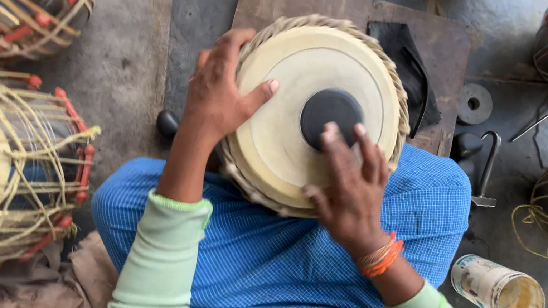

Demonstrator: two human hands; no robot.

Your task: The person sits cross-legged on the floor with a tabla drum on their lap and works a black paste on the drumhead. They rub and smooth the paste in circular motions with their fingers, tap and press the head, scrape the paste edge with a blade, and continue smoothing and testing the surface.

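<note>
Left hand [217, 91] is gripping a round tabla drum's [277, 133] braided rim; right hand [350, 187], fingers spread, is pressing its smooth cream skin beside the black centre patch [327, 111].

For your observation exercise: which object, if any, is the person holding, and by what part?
The left hand grips the drum by its braided left rim, thumb on the cream skin. The right hand only rests fingertips by the black centre spot.

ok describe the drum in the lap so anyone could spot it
Start at the blue checked cloth over the lap. The drum rests at its top edge, between left hand and right hand. Unlike the metal-bodied drums around, its cream skin faces up with a black disc.
</note>
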